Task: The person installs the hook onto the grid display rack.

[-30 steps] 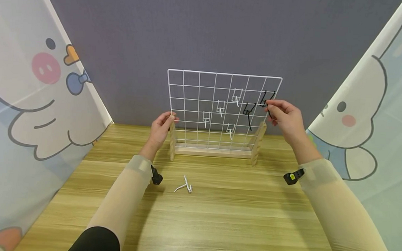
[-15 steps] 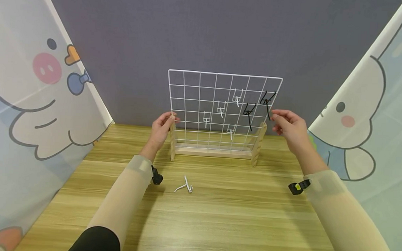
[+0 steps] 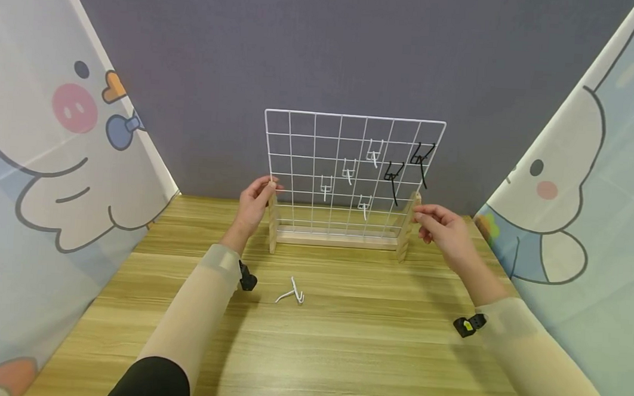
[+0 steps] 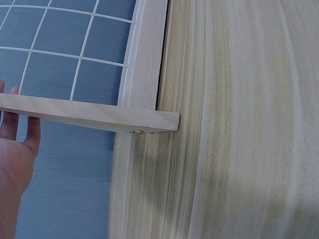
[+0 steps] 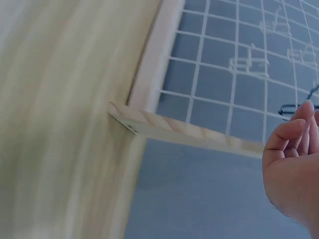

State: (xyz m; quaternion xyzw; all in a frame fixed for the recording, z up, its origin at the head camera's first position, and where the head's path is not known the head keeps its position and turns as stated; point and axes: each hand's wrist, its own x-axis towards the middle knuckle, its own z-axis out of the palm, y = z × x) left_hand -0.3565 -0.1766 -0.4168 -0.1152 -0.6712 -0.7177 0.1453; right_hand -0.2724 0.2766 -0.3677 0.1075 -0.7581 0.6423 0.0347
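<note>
A white wire grid (image 3: 327,136) stands upright in a wooden stand (image 3: 336,241). My left hand (image 3: 253,203) holds the top of the left wooden post (image 3: 272,222), thumb in front and fingers behind. At the right post (image 3: 405,232), my right hand (image 3: 444,228) has its loosely curled fingertips right at the outer edge near the top, with no hook in them. Two black hooks hang at the grid's right, the upper black hook (image 3: 422,164) and the lower black hook (image 3: 393,181). Several white hooks, among them a white hook (image 3: 348,172), hang left of these.
A loose white hook (image 3: 293,291) lies on the wood-grain table (image 3: 336,342) in front of the stand. Behind rises a grey panel (image 3: 221,67). Cartoon-printed curtains flank the table, a left curtain (image 3: 28,165) and a right curtain (image 3: 618,196).
My right hand let go of the upper black hook, drew back to the right, then moved down to the right post. The hook stays on the grid. My left hand has kept its place.
</note>
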